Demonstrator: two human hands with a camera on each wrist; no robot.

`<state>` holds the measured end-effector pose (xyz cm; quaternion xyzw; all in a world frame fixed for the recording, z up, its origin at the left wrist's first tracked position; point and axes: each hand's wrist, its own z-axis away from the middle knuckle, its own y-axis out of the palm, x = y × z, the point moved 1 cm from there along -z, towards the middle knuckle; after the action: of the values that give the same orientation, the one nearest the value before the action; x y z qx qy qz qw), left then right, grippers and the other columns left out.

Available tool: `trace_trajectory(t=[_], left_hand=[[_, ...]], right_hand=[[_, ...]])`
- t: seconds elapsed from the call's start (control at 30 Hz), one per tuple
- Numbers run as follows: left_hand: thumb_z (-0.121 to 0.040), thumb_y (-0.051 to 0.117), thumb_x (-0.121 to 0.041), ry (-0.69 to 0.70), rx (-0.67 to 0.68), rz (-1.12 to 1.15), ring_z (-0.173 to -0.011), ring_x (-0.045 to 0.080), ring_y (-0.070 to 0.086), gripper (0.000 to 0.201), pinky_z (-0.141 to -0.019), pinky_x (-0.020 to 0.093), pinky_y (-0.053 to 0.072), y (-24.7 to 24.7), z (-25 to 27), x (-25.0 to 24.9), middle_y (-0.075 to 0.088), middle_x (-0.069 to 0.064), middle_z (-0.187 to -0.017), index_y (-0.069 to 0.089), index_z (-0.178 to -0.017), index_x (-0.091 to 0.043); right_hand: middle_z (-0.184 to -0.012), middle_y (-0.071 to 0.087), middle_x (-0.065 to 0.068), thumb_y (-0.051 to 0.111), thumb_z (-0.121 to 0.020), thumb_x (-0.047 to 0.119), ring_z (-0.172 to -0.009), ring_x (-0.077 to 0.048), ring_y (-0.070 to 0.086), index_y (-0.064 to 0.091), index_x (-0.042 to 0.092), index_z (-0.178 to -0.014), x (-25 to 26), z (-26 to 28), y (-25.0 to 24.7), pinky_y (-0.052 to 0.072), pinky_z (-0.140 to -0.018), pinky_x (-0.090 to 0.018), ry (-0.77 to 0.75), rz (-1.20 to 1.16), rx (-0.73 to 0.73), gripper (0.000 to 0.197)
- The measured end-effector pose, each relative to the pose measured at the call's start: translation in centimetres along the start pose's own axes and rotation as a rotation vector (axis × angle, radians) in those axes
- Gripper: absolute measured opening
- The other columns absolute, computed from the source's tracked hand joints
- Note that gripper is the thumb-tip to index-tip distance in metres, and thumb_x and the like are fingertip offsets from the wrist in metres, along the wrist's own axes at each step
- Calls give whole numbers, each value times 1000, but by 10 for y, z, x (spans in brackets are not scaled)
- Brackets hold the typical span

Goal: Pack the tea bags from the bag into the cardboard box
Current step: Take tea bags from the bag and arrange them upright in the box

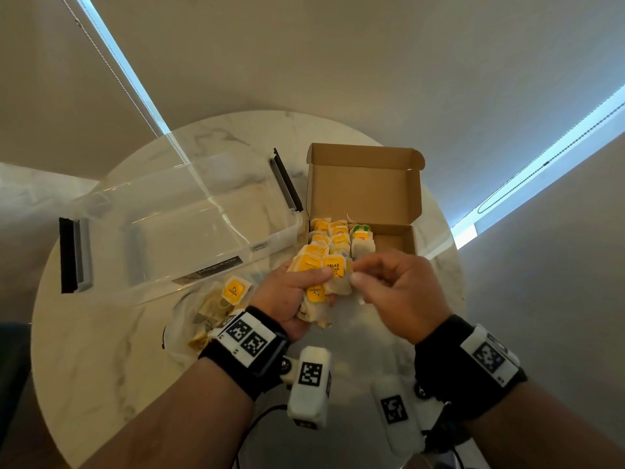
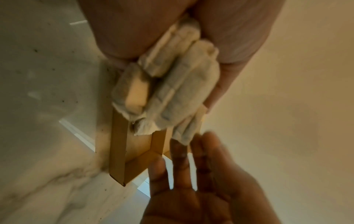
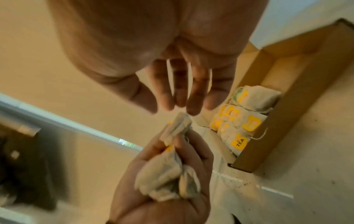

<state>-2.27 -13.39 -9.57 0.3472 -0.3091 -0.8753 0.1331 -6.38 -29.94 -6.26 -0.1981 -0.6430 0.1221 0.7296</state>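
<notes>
My left hand (image 1: 297, 299) grips a bunch of tea bags (image 1: 321, 275) with yellow tags, just in front of the open cardboard box (image 1: 362, 194). In the left wrist view the bunch (image 2: 182, 84) fills that hand's curled fingers. My right hand (image 1: 389, 286) reaches toward the bunch from the right. Its fingers (image 3: 172, 94) are straight, with the tips just short of the top tea bag (image 3: 180, 122). Several tea bags (image 1: 338, 231) lie packed in the left part of the box (image 3: 287, 72); the right part shows bare cardboard.
A clear plastic bag (image 1: 216, 309) holding more tea bags lies on the round marble table (image 1: 101, 350), left of my left wrist. A clear storage tub (image 1: 176, 211) with dark latches stands left of the box. Wall and window blinds lie beyond.
</notes>
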Motion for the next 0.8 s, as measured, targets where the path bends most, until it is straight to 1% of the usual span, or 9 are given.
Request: trace_trajectory(t=[0.07, 0.13, 0.23, 0.33, 0.4, 0.47, 0.57, 0.63, 0.8], left_hand=[[-71, 69, -2, 34, -45, -68, -63, 23, 67, 48, -51, 29, 53, -1, 1, 1, 69, 17, -89, 60, -118, 4], [-70, 72, -2, 32, -53, -125, -67, 26, 68, 55, -52, 31, 54, -2, 1, 4, 69, 18, -90, 59, -122, 5], [-73, 72, -2, 4, -65, -167, -71, 28, 68, 43, -54, 33, 55, -2, 1, 12, 70, 18, -92, 63, -116, 2], [-89, 61, 0, -27, -148, -134, -60, 22, 67, 18, -48, 30, 53, -7, -9, 17, 70, 14, -81, 64, -106, 0], [-94, 57, -3, -48, -235, -124, -57, 17, 67, 11, -48, 27, 53, -16, -18, 17, 67, 13, -81, 62, -104, 0], [-96, 56, -8, -77, -298, -113, -58, 15, 67, 17, -49, 26, 54, -23, -27, 15, 66, 12, -82, 61, -110, 1], [-99, 54, -13, -120, -323, -92, -58, 14, 67, 24, -50, 24, 54, -26, -34, 13, 66, 10, -80, 59, -118, 1], [-100, 53, -13, -134, -326, -83, -58, 14, 67, 29, -49, 24, 54, -25, -37, 13, 66, 10, -81, 57, -124, 2], [-100, 52, -13, -153, -344, -70, -54, 14, 67, 38, -48, 24, 54, -23, -36, 11, 65, 11, -81, 51, -134, 5]], right_hand=[[-84, 74, 1, 75, -87, 21, -75, -13, 70, 72, 25, -92, -6, -5, -2, 59, -63, -29, 235, -173, -34, 6], [-90, 75, -5, 73, -89, 24, -80, -17, 69, 74, 22, -100, -11, -7, 0, 57, -65, -31, 357, -249, 120, 12], [-88, 77, -3, 75, -87, 17, -78, -15, 71, 77, 19, -95, -23, -3, 2, 55, -69, -30, 367, -224, 233, 9], [-79, 77, -6, 73, -88, 11, -70, -18, 71, 76, 16, -87, -28, -7, -3, 55, -67, -34, 403, -203, 116, 6], [-74, 76, -4, 72, -89, 12, -66, -17, 71, 73, 13, -88, -31, -20, -10, 56, -65, -33, 441, -145, 43, 2], [-74, 75, -2, 74, -89, 18, -68, -16, 72, 73, 15, -87, -36, -40, -16, 61, -69, -31, 471, -13, 18, 4], [-78, 76, -6, 77, -86, 22, -78, -22, 74, 73, 18, -83, -48, -69, -12, 62, -80, -40, 554, 96, 77, 7], [-78, 75, -7, 79, -84, 21, -77, -20, 74, 72, 19, -83, -56, -82, -5, 63, -79, -42, 601, 138, 99, 8], [-80, 75, -6, 84, -76, 29, -84, -25, 71, 69, 14, -80, -71, -95, 3, 60, -82, -43, 531, 427, 51, 22]])
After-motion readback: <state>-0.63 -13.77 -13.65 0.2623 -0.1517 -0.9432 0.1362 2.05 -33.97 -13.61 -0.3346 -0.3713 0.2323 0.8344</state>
